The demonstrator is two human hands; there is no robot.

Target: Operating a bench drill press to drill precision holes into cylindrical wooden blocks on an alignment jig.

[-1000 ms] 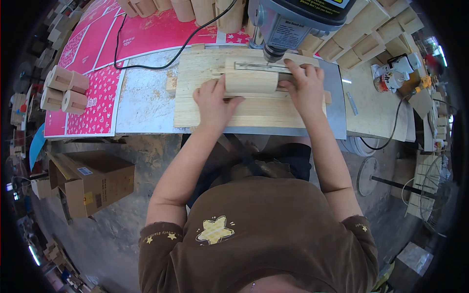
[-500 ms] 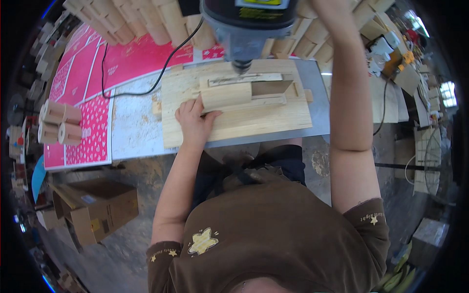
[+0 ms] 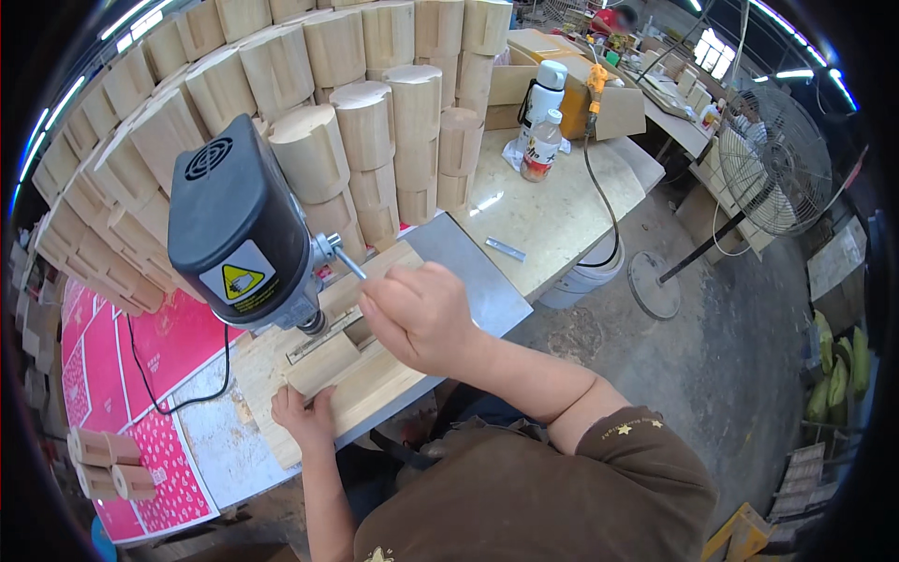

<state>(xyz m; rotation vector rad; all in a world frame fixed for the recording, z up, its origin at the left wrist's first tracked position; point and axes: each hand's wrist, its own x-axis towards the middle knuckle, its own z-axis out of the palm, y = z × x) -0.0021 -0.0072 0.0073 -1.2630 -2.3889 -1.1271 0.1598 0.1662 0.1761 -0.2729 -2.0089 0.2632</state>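
My right hand (image 3: 419, 317) is closed around the metal feed handle (image 3: 352, 266) of a drill press (image 3: 234, 220) with a black housing. Below the housing, its chuck (image 3: 314, 324) hangs over a pale wooden block (image 3: 324, 365) with a rounded side. The block lies in a wooden jig on a flat board (image 3: 273, 426). My left hand (image 3: 304, 418) grips the block's near left end, thumb along its front side and fingers at the end. The bit's tip is too small to make out.
Stacked wooden cylinders (image 3: 361, 126) with slots rise behind the drill press. More short cylinders (image 3: 110, 462) sit on pink printed sheeting (image 3: 173, 361), beside a black cable. On the right are bottles (image 3: 543, 122), a small metal strip (image 3: 506, 249), a bucket (image 3: 585, 276) and a standing fan (image 3: 773, 159).
My view has swung up and to the right, showing the stacks, bottles and fan. My right hand, formerly at the upper edge, now shows on the feed handle. My left hand stays at the block.
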